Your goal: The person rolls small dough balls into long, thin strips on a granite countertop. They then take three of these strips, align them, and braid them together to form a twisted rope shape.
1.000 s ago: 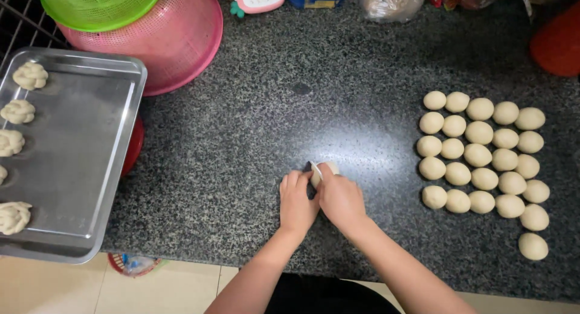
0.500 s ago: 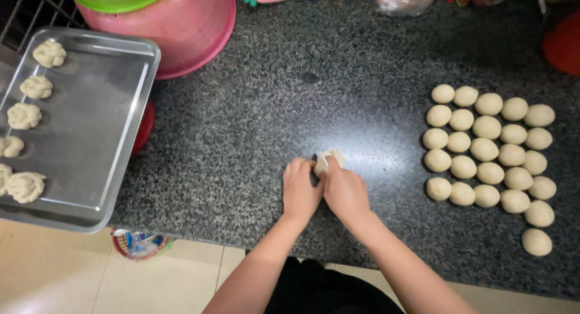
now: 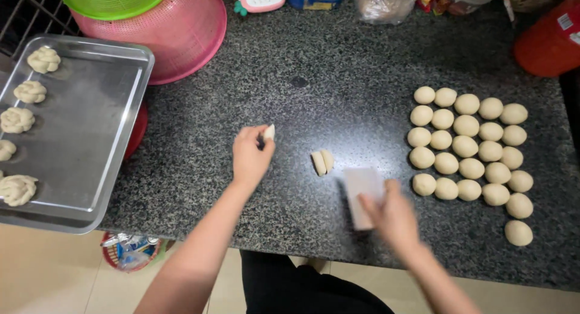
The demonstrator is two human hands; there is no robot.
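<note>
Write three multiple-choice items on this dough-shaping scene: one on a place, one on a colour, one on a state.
1. Where does the metal tray with twisted dough shapes lie?
A. far left
B. far right
C. centre

2. What colour is the larger upturned basket?
A. blue
B. pink
C. black

3. What is the left hand doing?
A. lying flat and empty
B. pinching a small dough piece
C. lifting the tray

Answers: 1 A, the tray sits at the counter's left edge. 2 B, the basket under the green one is pink. 3 B, a pale piece shows at its fingertips, while the right hand holds a flat scraper near two cut pieces.
</note>
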